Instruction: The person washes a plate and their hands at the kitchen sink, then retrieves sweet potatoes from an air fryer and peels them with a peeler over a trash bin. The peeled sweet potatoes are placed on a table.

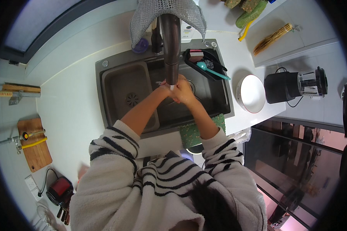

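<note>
Under the dark curved faucet [171, 52], my left hand [163, 91] and my right hand [183, 90] are pressed together. Running water [172, 87] falls from the spout onto them. The faucet and the overlap of the hands hide most of the fingers, so whether anything is between the palms does not show. Both hands are above the dark double-bowl sink [217, 101], near the divider and over the right bowl. A black caddy [201, 69] inside the sink's far right holds a sponge [196, 55], a steel scourer [209, 64] and a teal long-handled spoon [212, 71].
A grey mesh cloth [173, 7] drapes over the faucet. Right of the sink are a white bowl [251, 93] and a blender [295, 86]. A green cloth [190, 135] hangs on the front edge. Leftward stand a wooden cutting board [34, 150] and a knife block [60, 191].
</note>
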The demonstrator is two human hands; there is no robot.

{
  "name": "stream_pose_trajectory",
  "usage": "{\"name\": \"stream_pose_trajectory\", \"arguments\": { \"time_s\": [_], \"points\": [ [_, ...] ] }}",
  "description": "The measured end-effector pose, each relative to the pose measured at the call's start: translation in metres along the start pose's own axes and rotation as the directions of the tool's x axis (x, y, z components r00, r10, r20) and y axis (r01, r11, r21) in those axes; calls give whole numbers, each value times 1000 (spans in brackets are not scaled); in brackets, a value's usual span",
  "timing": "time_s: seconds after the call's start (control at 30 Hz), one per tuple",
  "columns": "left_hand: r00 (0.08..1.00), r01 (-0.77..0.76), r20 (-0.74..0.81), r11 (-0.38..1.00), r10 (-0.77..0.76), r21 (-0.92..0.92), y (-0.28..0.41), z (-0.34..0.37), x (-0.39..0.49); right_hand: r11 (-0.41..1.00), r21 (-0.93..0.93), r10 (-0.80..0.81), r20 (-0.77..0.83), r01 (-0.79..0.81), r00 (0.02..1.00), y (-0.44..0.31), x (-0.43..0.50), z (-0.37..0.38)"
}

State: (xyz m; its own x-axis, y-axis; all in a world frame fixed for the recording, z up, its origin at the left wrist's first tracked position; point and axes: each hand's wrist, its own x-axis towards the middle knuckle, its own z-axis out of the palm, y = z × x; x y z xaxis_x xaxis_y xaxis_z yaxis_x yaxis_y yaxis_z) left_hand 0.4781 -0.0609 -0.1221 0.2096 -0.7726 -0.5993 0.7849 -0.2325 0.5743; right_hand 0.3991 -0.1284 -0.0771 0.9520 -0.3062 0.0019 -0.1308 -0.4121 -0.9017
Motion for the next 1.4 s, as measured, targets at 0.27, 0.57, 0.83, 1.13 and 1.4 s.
{"name": "stream_pose_trajectory", "arguments": {
  "time_s": [0.27,0.57,0.83,1.13,1.4],
  "points": [
    [894,-410,178,588,412,697,-12,-2,-27,788,-437,-549,-178,435,816,-58,-26,15],
    [600,-479,463,-171,652,861,-19,9,-46,847,-529,213,234,-60,949,-45,10,-6],
    [855,-252,-286,829,432,499,8,17,-73,586,548,527,302,-596,795,0,6,2],
    [851,-442,-366,890,377,-113,-22,-14,-53,280,905,568,114,-322,815,-7,-14,39],
    [863,-349,105,733,495,-584,-14,-34,-34,-497,865,353,274,-68,895,8,11,68]
  ]
}}
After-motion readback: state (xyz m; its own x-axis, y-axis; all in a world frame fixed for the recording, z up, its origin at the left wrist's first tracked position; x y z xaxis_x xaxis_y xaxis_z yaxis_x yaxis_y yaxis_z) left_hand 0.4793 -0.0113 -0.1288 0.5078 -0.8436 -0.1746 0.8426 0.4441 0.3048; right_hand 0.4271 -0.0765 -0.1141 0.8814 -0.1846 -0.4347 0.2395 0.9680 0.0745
